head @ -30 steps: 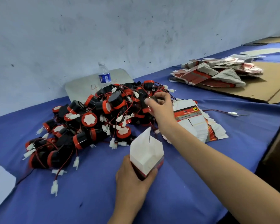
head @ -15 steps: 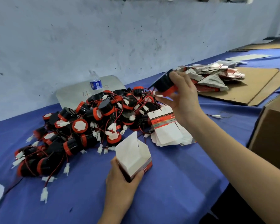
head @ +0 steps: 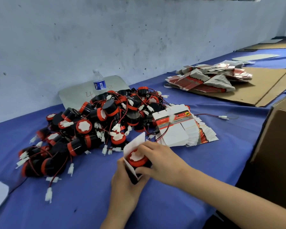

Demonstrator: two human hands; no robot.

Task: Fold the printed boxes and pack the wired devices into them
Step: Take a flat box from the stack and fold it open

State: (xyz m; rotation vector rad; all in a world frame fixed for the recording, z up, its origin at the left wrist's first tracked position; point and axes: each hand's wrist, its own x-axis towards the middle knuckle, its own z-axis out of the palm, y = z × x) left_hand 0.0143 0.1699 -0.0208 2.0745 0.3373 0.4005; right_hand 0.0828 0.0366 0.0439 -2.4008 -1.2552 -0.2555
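Left hand grips one box; right hand holds one device in it; device pile, two flat-box stacks behind

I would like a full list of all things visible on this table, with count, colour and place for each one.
folded box: one, white inside, held upright near the front
device: one, black and red, entering that box
device pile: many, black-red, table centre
flat boxes: a stack, white-red, right of the pile
far box stack: many, on brown cardboard
water bottle: one, clear, by the wall
carton: one, brown, right edge
left hand: grips the box
right hand: holds the device
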